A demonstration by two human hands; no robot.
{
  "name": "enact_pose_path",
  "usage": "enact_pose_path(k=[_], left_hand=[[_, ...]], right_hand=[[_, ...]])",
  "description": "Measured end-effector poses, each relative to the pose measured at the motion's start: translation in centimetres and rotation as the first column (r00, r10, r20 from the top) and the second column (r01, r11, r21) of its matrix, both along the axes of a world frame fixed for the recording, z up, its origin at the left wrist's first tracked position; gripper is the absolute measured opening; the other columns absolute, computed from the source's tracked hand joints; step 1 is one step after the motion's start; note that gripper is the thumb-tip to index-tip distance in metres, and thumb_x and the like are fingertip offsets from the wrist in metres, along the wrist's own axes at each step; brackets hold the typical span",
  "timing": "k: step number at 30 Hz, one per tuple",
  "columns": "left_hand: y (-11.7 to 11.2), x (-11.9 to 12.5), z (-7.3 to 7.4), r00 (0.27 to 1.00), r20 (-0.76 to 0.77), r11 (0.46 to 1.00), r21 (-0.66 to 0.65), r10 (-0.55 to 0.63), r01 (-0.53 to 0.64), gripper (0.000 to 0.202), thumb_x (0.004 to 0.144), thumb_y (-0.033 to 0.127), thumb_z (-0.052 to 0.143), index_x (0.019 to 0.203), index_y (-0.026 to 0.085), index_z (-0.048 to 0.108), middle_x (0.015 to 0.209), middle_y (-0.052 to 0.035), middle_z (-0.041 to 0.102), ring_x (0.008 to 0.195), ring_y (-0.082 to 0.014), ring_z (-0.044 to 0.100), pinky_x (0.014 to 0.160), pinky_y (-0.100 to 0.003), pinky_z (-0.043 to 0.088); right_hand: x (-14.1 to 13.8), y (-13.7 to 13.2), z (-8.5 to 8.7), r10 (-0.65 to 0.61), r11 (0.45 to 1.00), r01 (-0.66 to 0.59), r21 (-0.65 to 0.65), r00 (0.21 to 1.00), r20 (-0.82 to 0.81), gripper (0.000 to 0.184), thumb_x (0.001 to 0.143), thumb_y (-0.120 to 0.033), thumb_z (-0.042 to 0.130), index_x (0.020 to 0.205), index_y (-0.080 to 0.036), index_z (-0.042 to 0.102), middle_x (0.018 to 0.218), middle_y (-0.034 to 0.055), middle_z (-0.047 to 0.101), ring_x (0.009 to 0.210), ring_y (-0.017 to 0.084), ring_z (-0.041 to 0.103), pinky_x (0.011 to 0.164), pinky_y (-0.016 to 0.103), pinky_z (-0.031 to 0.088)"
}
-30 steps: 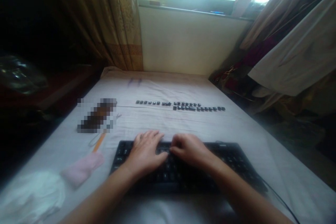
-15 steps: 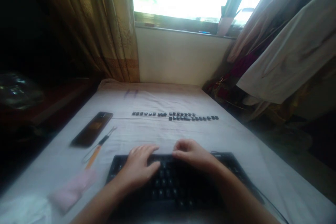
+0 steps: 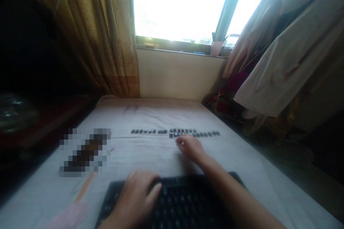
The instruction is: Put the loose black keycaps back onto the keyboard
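Note:
A black keyboard point(image 3: 185, 204) lies in front of me, several keycaps gone from its upper part. My left hand point(image 3: 138, 189) rests over its left side, thumb apart from the fingers, with nothing visible in it. Beyond the keyboard, my right hand point(image 3: 189, 146) reaches to the front row of loose black keycaps point(image 3: 205, 134) on the cloth. Its fingers are pinched together; whatever they hold is too small and blurred to make out. Another line of keycaps point(image 3: 143, 131) extends to the left, and a short row stands just behind.
A pixelated dark phone point(image 3: 86, 154) lies on the left of the white cloth point(image 3: 150, 150). Nearer me are an orange-handled tool point(image 3: 84, 188) and a pink cloth point(image 3: 71, 214). A curtain point(image 3: 118, 43), a window and hanging clothes point(image 3: 268, 75) surround the far end.
My right hand has moved forward from the keyboard's top edge to the keycap rows. My left hand stays on the keyboard. The view has tilted up, so everything sits lower.

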State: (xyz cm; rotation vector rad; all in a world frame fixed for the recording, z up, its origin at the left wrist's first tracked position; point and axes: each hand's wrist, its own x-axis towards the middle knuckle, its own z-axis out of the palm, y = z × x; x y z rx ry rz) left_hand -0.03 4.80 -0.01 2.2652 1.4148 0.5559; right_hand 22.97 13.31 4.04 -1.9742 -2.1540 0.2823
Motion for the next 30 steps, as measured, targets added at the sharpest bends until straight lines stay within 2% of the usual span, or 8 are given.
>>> enact_pose_path(k=[3,9,21,30], left_hand=[[0.0,0.0,-0.1,1.000,-0.001,1.000,0.021,0.002,-0.002,0.024,0.090,0.034,0.053,0.104,0.025,0.071,0.105,-0.0055,0.073,0.101,-0.0275,0.065,0.095,-0.048,0.048],[0.2,-0.1,-0.6,1.000,0.018,0.999,0.043,0.005,-0.006,0.023,0.090,0.033,0.053,0.103,0.027,0.072,0.104,-0.0043,0.073,0.099,-0.0259,0.066,0.093,-0.042,0.050],[-0.1,0.1,-0.3,1.000,0.016,1.000,0.008,0.004,-0.004,0.023,0.091,0.030,0.052,0.103,0.025,0.070,0.104,-0.0049,0.072,0.100,-0.0254,0.065,0.095,-0.045,0.048],[0.0,0.1,-0.5,1.000,0.017,1.000,0.028,0.009,-0.009,0.020,0.091,0.029,0.053,0.102,0.026,0.070,0.102,-0.0041,0.072,0.099,-0.0253,0.065,0.093,-0.043,0.048]], right_hand=[[-0.3,1.8,-0.6,-0.007,1.000,0.004,0.031,0.997,0.077,0.029,0.089,-0.020,0.054,0.111,-0.025,0.073,0.117,0.0078,0.069,0.103,0.022,0.064,0.084,0.029,0.046],[-0.7,3.5,-1.4,0.015,0.998,-0.026,0.062,0.985,0.172,0.031,0.090,-0.023,0.054,0.116,-0.029,0.071,0.116,0.0080,0.068,0.106,0.022,0.062,0.087,0.029,0.045],[-0.9,5.6,-1.4,0.041,0.997,-0.056,0.060,0.971,0.234,0.028,0.090,-0.027,0.055,0.111,-0.027,0.073,0.114,0.0086,0.068,0.104,0.022,0.062,0.083,0.028,0.045],[-1.2,6.0,-1.2,0.057,0.996,-0.072,0.051,0.965,0.255,0.025,0.090,-0.028,0.057,0.106,-0.027,0.076,0.111,0.0082,0.069,0.101,0.022,0.063,0.081,0.028,0.045]])
